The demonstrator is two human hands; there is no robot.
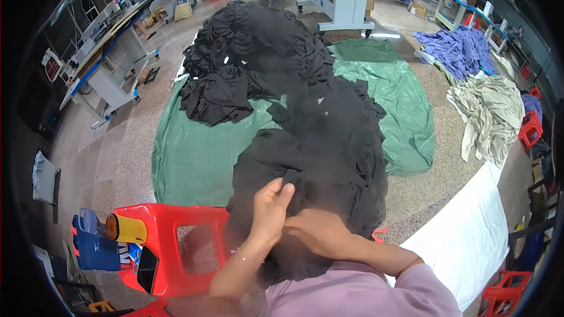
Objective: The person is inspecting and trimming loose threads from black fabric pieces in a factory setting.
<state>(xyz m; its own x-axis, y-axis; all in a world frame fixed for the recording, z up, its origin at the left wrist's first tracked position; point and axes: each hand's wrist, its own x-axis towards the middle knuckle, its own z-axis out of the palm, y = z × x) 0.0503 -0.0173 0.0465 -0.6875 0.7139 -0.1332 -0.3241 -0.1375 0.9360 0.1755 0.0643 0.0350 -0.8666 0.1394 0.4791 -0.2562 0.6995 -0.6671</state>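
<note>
Black fabric (276,155) is heaped over my lap and runs on into the big pile in front of me. My left hand (270,211) is closed, pinching a fold of this black fabric between thumb and fingers. Just right of it and a little nearer, my right hand (320,232) lies against the same cloth with its fingers curled in. The fingertips of my right hand are partly hidden, so its hold is hard to make out. A few small white scraps (321,100) lie on the dark cloth.
Under the pile spreads a green plastic sheet (191,167). At my left is a red plastic stool (161,217) bearing a phone (147,271) and an amber-and-yellow bottle (126,229). White sheeting (458,235) lies at right, below purple (458,50) and pale cloth heaps (490,111).
</note>
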